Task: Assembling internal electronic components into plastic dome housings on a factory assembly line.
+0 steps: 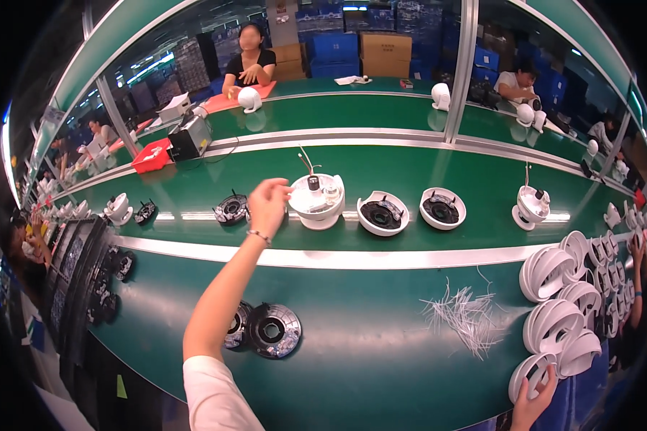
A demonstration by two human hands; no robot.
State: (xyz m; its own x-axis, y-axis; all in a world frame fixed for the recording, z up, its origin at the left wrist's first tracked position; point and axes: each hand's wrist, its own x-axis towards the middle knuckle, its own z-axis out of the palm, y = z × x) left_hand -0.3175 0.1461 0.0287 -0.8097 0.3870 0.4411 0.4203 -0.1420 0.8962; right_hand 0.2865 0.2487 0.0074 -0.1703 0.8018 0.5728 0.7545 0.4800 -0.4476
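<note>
My left hand [268, 207] reaches over the green line with its fingers curled into a pinch at the left rim of a white camera housing [318, 212]. Whether anything small sits between those fingertips is hidden. Thin wires and a black cylinder stand up from this housing. At the lower right, my right hand [535, 399] grips a white ring-shaped shell [517, 378] at the front of a stack. Two white bowl-shaped covers with black insides, a nearer cover [383, 228] and another cover [443, 222], lie right of the housing.
Black round parts [274, 330] lie by my left forearm. A heap of thin white strips [467, 320] is on the near table, left of the stacked white shells [546, 273]. Black trays [72, 266] stand at left. A metal rail [338, 258] divides table and line. Co-workers sit opposite.
</note>
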